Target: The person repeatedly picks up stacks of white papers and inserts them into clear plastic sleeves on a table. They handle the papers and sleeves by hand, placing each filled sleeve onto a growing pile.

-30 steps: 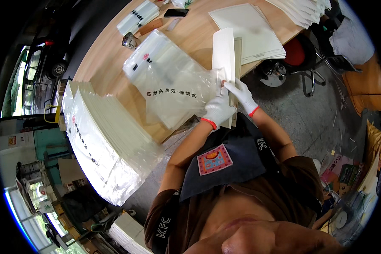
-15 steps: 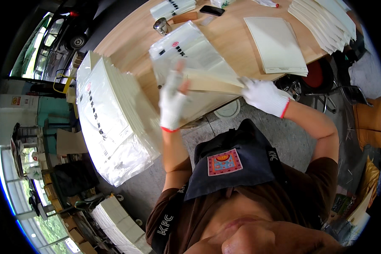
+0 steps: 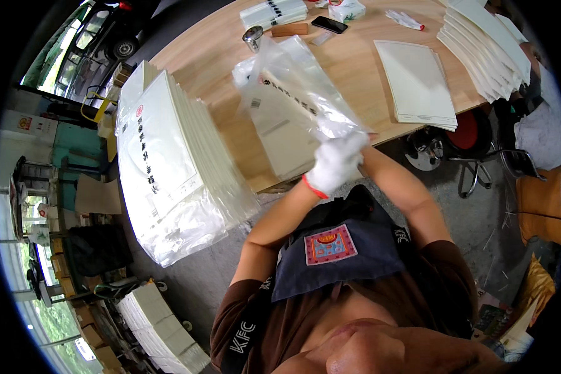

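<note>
A clear printed plastic bag is lifted at a slant over the front middle of the table. My left hand, in a white knit glove with a red cuff, is closed on the bag's near end. Right behind it is my right hand, mostly covered by the left glove and the film, so its fingers do not show. Under the raised bag lie more flat plastic bags with pale sheets showing through. To the left stands a thick stack of bagged paper, its loose film hanging over the table's front edge.
A stack of cream sheets lies right of my hands, with a fanned paper pile beyond. Farther back are a metal cup, a wooden block, a phone and a spare glove. A stool stands at the right.
My left hand has come right and toward me, from open over the bags to closed beside my right hand. A plastic bag has been raised off the pile.
</note>
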